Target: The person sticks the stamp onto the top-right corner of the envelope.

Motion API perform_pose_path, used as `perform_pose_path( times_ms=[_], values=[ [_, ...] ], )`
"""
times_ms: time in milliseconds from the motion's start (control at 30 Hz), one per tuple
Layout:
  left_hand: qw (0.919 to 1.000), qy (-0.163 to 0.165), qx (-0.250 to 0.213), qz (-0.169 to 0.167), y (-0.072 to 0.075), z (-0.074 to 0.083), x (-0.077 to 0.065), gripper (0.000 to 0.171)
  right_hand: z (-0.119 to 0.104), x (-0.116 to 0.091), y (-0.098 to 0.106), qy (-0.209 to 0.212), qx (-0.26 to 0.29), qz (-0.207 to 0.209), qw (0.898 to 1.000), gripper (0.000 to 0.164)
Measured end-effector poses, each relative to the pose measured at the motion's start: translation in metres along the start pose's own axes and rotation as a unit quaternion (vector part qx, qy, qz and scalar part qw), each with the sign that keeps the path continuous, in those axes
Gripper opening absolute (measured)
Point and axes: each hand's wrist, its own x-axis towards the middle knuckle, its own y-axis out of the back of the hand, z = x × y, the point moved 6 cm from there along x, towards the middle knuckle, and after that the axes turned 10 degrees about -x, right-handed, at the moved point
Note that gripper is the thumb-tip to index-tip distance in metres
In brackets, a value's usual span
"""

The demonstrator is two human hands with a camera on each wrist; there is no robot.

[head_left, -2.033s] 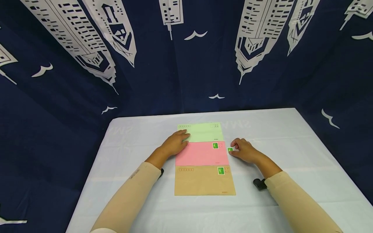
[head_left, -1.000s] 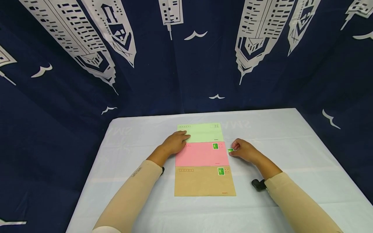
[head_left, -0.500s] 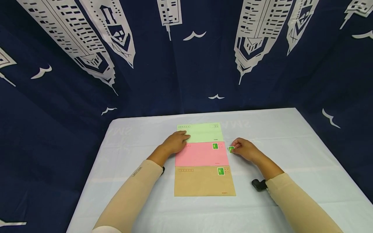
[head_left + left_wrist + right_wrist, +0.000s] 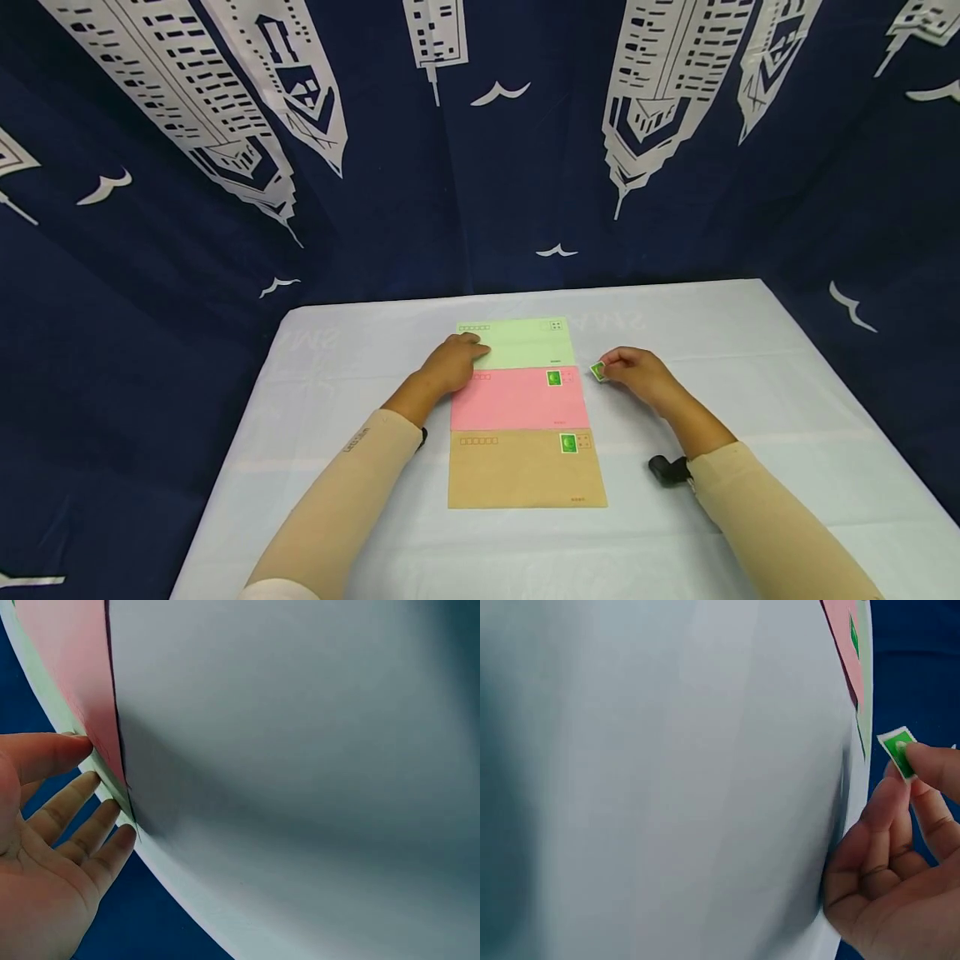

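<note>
Blue cloth (image 4: 525,183) hangs behind; the left hand (image 4: 452,364) overlaps the green envelope (image 4: 525,344).

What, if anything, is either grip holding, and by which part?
The right grip pinches a white-bordered green postage stamp by its palm-side edge. The left grip grasps nothing; it rests on the light green envelope.

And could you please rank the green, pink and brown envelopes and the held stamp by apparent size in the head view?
Brown envelope
Pink envelope
Green envelope
Held stamp
Nearness may exaggerate the envelopes' differences.
</note>
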Motion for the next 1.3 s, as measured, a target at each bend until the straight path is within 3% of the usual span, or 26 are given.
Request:
perform_pose_path(
  times_ms=[267,500,800,1300],
  values=[
    [0.9996,0.002,-0.023,-0.015,-0.005,0.002,0.004,0.059,0.001,0.007,-0.001,-0.009,0.056,0.016,0.998,0.036],
    [0.9992,0.006,-0.036,-0.016,-0.006,0.001,0.007,0.049,-0.009,0.018,0.000,-0.003,0.070,0.026,0.997,0.033],
    [0.9998,-0.009,-0.013,-0.015,-0.005,0.002,0.011,0.038,-0.019,0.035,0.004,-0.011,0.069,0.036,0.997,0.029],
    [0.9996,-0.021,-0.007,-0.015,-0.005,0.002,0.013,0.038,-0.020,0.056,0.000,-0.030,0.118,0.016,0.992,0.034]
  ],
)
